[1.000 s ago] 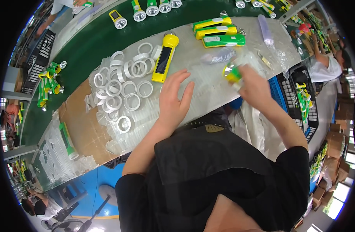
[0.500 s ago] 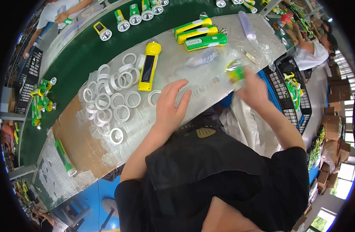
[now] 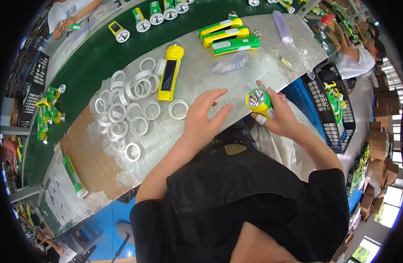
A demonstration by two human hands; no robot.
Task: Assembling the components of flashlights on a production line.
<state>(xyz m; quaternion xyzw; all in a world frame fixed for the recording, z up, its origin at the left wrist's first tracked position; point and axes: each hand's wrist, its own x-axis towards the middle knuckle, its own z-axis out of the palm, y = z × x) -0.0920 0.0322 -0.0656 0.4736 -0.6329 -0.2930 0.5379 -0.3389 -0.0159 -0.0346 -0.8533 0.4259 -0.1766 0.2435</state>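
Note:
In my right hand [image 3: 278, 111] is a green and yellow flashlight [image 3: 259, 101], its shiny reflector facing up toward me. A white band shows on that hand's thumb. My left hand [image 3: 206, 115] hovers over the table's near edge, thumb and fingers apart, holding nothing. Close by it lies a single white ring [image 3: 178, 102], with a heap of white plastic rings [image 3: 118, 112] farther left. A yellow flashlight with a dark panel [image 3: 168, 74] lies behind the heap. Beyond my hands, several green and yellow flashlights [image 3: 234, 45] lie side by side, with a row of clear discs [image 3: 231, 64] before them.
A green belt [image 3: 89, 57] carrying upright flashlights curves behind the table. Black crates [image 3: 335, 109] of flashlight parts stand at the right, beside a blue one [image 3: 306, 105]. A clear plastic sleeve [image 3: 282, 28] lies at the far right. Other people sit at both sides.
My right hand has brought the flashlight down and slightly left, and turned its reflector upward. My left hand has shifted a little to the right, toward it.

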